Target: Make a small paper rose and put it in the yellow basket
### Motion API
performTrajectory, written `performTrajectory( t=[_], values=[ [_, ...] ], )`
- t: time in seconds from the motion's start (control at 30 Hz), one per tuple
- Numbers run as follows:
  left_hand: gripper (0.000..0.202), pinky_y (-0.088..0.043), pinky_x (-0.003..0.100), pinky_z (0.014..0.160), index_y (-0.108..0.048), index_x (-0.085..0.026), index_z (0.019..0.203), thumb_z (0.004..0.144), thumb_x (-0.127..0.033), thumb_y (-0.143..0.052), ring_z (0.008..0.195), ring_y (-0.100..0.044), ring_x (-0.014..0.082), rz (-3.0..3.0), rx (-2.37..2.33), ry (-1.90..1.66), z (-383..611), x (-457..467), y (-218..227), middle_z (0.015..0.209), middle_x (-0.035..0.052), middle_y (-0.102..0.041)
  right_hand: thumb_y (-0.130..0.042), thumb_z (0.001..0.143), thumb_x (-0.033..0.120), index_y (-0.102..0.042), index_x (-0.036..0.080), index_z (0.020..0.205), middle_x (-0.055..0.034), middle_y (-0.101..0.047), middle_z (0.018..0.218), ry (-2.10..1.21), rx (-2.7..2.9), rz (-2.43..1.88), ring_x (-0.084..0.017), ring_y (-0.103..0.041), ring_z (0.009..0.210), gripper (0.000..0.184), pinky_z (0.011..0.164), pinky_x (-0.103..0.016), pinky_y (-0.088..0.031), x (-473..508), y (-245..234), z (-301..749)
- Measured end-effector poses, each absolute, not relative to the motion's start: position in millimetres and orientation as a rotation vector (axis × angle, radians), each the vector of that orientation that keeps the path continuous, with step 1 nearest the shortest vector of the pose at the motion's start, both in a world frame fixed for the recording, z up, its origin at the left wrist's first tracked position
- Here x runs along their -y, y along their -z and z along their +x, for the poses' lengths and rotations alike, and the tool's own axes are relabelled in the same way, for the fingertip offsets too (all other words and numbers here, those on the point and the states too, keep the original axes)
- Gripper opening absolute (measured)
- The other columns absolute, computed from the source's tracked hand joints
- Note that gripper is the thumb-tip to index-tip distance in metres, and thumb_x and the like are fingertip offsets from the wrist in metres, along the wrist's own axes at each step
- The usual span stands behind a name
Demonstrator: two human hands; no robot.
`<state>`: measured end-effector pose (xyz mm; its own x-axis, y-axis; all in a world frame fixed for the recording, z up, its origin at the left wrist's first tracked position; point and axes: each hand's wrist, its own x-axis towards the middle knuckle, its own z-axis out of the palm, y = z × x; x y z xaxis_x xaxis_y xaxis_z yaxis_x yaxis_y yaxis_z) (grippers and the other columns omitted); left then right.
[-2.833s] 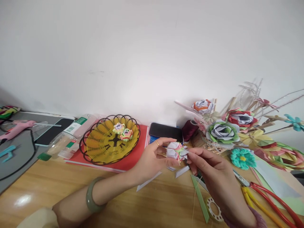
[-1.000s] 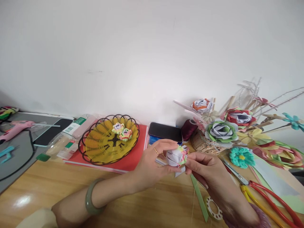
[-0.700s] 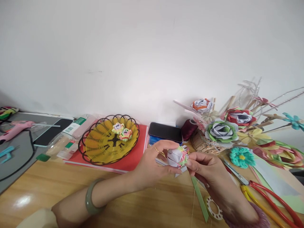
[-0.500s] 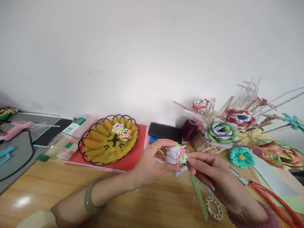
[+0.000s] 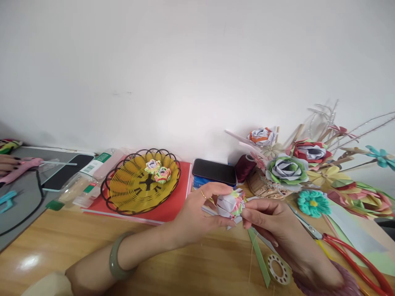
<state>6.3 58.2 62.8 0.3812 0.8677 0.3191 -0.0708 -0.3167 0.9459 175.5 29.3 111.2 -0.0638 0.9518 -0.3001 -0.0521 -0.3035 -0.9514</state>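
Between my two hands, above the wooden table, is a folded paper flower [image 5: 228,204] in white, pink and green. My left hand [image 5: 197,211], with a ring on one finger, grips the flower from its left side, thumb below and fingers above. The fingertips of my right hand [image 5: 268,218] pinch the flower's right edge. Under my right hand lie a green paper strip [image 5: 259,257] and a roll of tape [image 5: 278,269]. Red-handled scissors [image 5: 345,250] rest just right of my right wrist.
A yellow woven basket [image 5: 123,193] holding two small paper flowers [image 5: 158,170] stands on red paper [image 5: 184,176]. Behind my hands are a phone [image 5: 214,171] and a thread spool [image 5: 245,166]. Paper flowers [image 5: 286,169] crowd the right. Another person's hand [image 5: 9,164] touches a pink glue gun [image 5: 23,169].
The flower has turned slightly in my fingers, and my right fingertips have shifted a little along its edge. At the far left, another person's hand has come onto the glue gun.
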Motion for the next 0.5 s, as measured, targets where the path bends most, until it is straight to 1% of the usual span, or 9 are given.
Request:
performTrajectory(
  t=[0.1,0.23,0.33,0.4,0.5],
  values=[
    [0.045,-0.049,0.028,0.077,-0.057,-0.023,0.106,0.065,-0.026,-0.074,0.104,-0.056,0.0202,1.655,-0.674,-1.168,6.6,-57.9,-61.8,0.116,0.0081,-0.058,-0.080,0.054,0.033,-0.068,0.016,0.051,-0.0004,-0.058,0.047,-1.518,1.044,-1.351,-0.003,-0.024,0.039,0.021,0.036,-0.021,-0.014,-29.3,-110.3,176.1],
    [0.044,-0.050,0.027,0.075,-0.055,-0.022,0.106,0.065,-0.023,-0.074,0.102,-0.056,0.0196,1.718,-0.593,-1.233,7.8,-58.1,-61.8,0.115,0.0096,-0.057,-0.082,0.049,0.028,-0.067,0.016,0.048,0.0020,-0.053,0.043,-1.480,1.048,-1.381,-0.004,-0.027,0.040,0.019,0.037,-0.020,-0.016,-30.8,-107.6,176.3],
    [0.043,-0.050,0.029,0.078,-0.054,-0.022,0.105,0.066,-0.024,-0.073,0.101,-0.057,0.0187,1.797,-0.555,-1.293,8.2,-58.3,-62.6,0.113,0.0098,-0.058,-0.082,0.048,0.027,-0.066,0.016,0.048,0.0028,-0.052,0.046,-1.429,1.096,-1.376,-0.006,-0.035,0.044,0.020,0.041,-0.020,-0.025,-31.0,-107.5,173.5],
    [0.043,-0.050,0.030,0.080,-0.054,-0.022,0.105,0.067,-0.025,-0.073,0.102,-0.057,0.0189,1.840,-0.543,-1.332,8.4,-58.5,-62.6,0.112,0.0098,-0.058,-0.081,0.050,0.029,-0.065,0.016,0.049,0.0023,-0.055,0.050,-1.389,1.123,-1.368,-0.008,-0.040,0.049,0.020,0.046,-0.020,-0.032,-30.4,-108.3,171.5],
    [0.044,-0.051,0.028,0.075,-0.054,-0.022,0.105,0.066,-0.026,-0.073,0.099,-0.059,0.0190,1.838,-0.555,-1.361,8.9,-59.3,-61.7,0.112,0.0104,-0.058,-0.080,0.053,0.032,-0.067,0.017,0.053,0.0013,-0.057,0.054,-1.391,1.123,-1.373,-0.010,-0.045,0.053,0.020,0.050,-0.021,-0.037,-29.3,-108.8,171.7]
  ],
)
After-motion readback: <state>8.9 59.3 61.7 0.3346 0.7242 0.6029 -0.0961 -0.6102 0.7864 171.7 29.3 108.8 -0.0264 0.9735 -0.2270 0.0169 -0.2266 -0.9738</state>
